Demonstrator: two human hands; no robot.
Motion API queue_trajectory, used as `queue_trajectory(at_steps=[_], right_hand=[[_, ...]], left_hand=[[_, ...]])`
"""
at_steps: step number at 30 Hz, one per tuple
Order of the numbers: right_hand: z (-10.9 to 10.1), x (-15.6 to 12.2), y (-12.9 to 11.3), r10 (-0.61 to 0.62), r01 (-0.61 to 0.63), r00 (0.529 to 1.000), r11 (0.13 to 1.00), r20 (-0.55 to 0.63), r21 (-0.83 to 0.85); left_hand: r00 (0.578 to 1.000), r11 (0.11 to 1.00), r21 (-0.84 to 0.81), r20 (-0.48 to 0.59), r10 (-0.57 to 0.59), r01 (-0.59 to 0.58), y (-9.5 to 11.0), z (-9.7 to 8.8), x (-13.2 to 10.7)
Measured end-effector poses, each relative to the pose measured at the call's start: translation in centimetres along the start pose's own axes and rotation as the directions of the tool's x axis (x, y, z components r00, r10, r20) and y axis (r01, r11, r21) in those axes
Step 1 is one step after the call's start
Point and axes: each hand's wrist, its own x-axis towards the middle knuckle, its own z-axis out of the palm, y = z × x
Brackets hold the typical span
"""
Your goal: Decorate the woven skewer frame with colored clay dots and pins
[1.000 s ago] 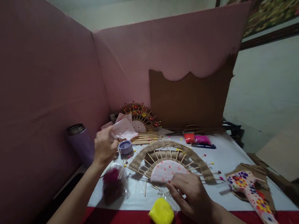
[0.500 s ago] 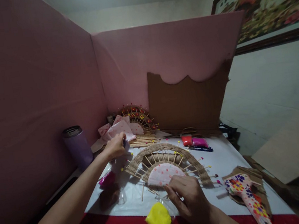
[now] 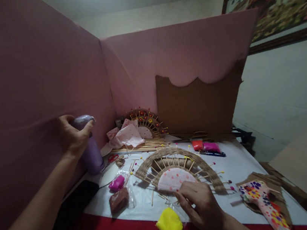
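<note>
Gripping a lavender lid (image 3: 81,121) at the top of a purple bottle (image 3: 93,157) with the left hand (image 3: 74,136), curling the right hand (image 3: 198,203) narrowly at the lower edge of a woven fan (image 3: 175,178) on the worktop (image 3: 241,161), unclear whether pinching it.

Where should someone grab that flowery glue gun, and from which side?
Probably by the handle, coming from the near side with the right hand: the glue gun lies flat on cardboard, its long handle pointing toward the table's near edge, its wider head farther away.
</note>
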Motion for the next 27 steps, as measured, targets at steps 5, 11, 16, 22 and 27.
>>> queue_trajectory(at_steps=[5,11,16,22,27], right_hand=[[0.0,0.1,-0.2,0.001,-0.001,1.000,1.000,0.001,-0.016],[0.1,0.0,-0.6,-0.040,0.040,0.999,0.999,0.024,0.025],[-0.3,0.0,-0.4,0.036,-0.028,0.998,0.991,-0.060,0.134],[-0.9,0.4,0.5,0.348,-0.258,0.900,0.911,-0.262,0.323],[-0.6,0.3,1.5,0.597,-0.443,0.747,0.775,-0.293,0.450]], left_hand=[[0.969,0.953,0.178,0.017,0.245,-0.244,-1.9,-0.3,-0.5],[0.970,0.922,0.309,0.015,0.242,-0.235,-2.8,0.3,-1.3],[0.972,0.908,0.353,0.013,0.236,-0.225,-3.0,0.5,-1.9],[0.982,0.935,0.306,0.009,0.187,-0.181,-3.1,0.7,-2.0],[0.986,0.926,0.343,-0.007,0.167,-0.155,-2.3,0.4,-2.4]])
